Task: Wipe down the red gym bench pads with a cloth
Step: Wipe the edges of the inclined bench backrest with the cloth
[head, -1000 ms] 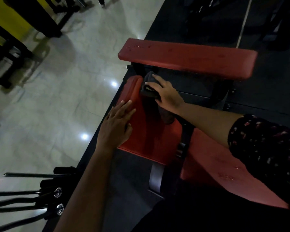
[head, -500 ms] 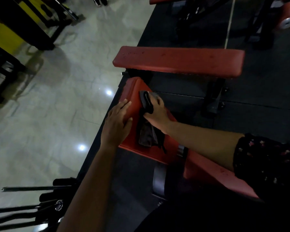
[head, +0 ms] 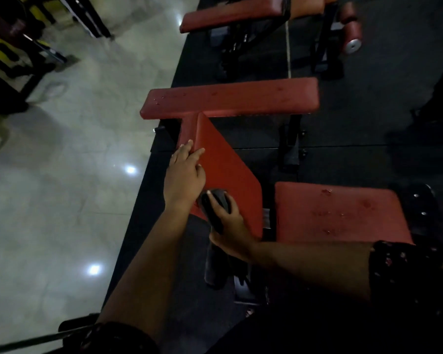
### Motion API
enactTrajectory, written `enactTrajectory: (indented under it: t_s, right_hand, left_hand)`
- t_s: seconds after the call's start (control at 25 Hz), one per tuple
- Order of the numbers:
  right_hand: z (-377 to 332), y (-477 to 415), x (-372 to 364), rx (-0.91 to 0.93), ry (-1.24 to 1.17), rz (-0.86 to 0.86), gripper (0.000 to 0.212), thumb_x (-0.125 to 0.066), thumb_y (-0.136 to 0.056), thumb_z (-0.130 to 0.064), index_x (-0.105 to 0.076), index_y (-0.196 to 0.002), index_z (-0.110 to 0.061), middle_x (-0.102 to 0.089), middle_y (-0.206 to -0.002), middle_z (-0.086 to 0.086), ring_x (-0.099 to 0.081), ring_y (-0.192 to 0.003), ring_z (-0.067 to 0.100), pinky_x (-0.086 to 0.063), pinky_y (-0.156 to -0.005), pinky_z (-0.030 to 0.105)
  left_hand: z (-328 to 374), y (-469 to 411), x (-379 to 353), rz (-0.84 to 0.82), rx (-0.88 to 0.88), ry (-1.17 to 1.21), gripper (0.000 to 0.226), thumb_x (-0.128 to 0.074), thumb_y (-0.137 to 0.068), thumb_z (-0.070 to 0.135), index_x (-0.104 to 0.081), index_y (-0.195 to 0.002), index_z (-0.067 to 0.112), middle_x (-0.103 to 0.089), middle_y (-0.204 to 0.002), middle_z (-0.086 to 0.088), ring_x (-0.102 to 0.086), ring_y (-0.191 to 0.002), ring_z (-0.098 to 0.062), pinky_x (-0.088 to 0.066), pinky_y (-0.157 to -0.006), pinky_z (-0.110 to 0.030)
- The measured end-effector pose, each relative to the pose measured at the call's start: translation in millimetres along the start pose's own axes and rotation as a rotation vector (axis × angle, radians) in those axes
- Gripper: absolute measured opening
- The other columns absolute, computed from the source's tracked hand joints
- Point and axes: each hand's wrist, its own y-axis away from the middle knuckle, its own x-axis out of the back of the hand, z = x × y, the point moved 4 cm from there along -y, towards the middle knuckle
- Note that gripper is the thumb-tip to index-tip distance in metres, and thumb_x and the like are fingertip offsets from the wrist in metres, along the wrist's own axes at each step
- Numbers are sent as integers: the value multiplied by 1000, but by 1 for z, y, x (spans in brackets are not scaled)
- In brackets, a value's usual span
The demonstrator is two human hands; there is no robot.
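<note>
Right hand curled round the bunched dark cloth, pressing it on the near-left corner of the tilted pad. Left hand flat, fingers straight, braced on that pad's left edge, just beside the cloth. Risks: the cloth sits at the rim and could slip off. Bunched, it covers little, so streaks are likely. Seat pad and far pad carry droplets, easily missed in dim light.

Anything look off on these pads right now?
Yes. Wet-looking specks dot the seat pad on the right, and a few sit near the left end of the far bench. The tilted pad under the cloth looks clean.
</note>
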Motion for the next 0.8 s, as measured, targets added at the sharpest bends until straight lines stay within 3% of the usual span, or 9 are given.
enactTrajectory:
  t_s: [0.08,0.16,0.24,0.32,0.48,0.56,0.8]
  right_hand:
    - [10,22,-12,110,134,-33,98,-62,-79,-10,-7,-145,-56,-1,-160,13,-33,-133,46,-41,-104,47]
    - [22,29,-10,126,105,0,94,-57,-79,-10,-11,-144,-59,-8,-160,12,-27,-139,42,-37,-107,50]
    - [28,21,9,-65,-78,144,86,-57,-80,-8,-22,-146,-52,-13,-159,10,-27,-142,36,-37,-109,47]
    - [26,10,20,-188,-135,172,83,-60,-84,-8,-22,-149,-43,-12,-158,11,-26,-141,35,-37,-109,42]
    - [13,9,9,-27,-76,46,75,-65,-88,-17,-27,-151,-31,-24,-154,11,-26,-143,28,-34,-112,42]
    - [22,9,5,-42,-73,80,68,-66,-89,-22,-33,-149,-28,-28,-153,10,-31,-141,27,-35,-112,41]
    - [44,-29,21,-83,-82,72,65,-63,-87,-11,-40,-146,-30,-32,-152,8,-37,-137,26,-36,-109,32]
  left_hand:
    - [1,1,0,1,-26,-27,46,-44,-96,15,-51,-140,24,-30,-158,-1,-22,-146,-21,-26,-118,-45]
    - [3,3,-2,-13,-48,-87,46,-43,-96,16,-49,-142,23,-28,-159,-4,-20,-147,-23,-23,-119,-45]
    - [6,3,-3,-32,-89,-191,50,-42,-97,20,-42,-147,21,-22,-161,-6,-15,-149,-24,-17,-121,-44]
    - [10,3,-6,-55,-159,-317,54,-42,-97,24,-34,-150,20,-16,-162,-6,-9,-150,-24,-11,-121,-46]
    - [10,0,-8,-120,-208,-386,52,-40,-99,25,-35,-150,21,-14,-163,-2,-4,-150,-24,-10,-121,-48]
    - [9,0,-8,-127,-206,-365,50,-41,-98,23,-39,-148,22,-17,-162,-1,-5,-150,-24,-12,-121,-49]
    - [7,-1,-12,-128,-214,-450,48,-42,-97,24,-45,-145,22,-18,-162,-1,-7,-150,-27,-19,-118,-51]
